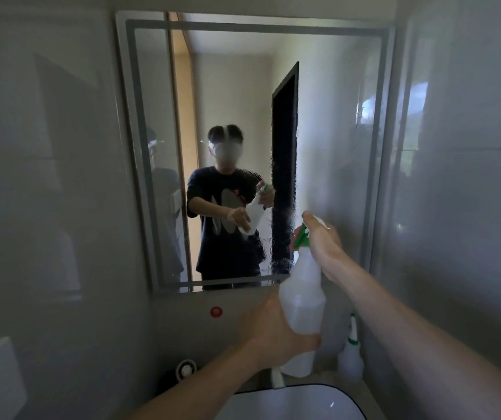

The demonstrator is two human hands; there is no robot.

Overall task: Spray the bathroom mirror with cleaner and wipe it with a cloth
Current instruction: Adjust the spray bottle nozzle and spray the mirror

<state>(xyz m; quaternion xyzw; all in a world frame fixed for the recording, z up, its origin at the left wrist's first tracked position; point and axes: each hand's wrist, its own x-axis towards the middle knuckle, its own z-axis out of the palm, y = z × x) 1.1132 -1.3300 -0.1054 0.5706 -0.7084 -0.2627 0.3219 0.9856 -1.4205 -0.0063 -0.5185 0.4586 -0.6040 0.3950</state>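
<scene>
Gripping the cloudy spray bottle [302,298], right hand [323,242] above, left hand [273,331] below.

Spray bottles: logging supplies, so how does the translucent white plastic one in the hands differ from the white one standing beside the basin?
The held translucent spray bottle is tilted and gripped by the left hand and right hand; the standing white bottle is upright and untouched. Both have green-trimmed tops.

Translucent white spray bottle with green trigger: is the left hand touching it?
Touching. Head view shows the left hand gripping the translucent white spray bottle near its base.
</scene>
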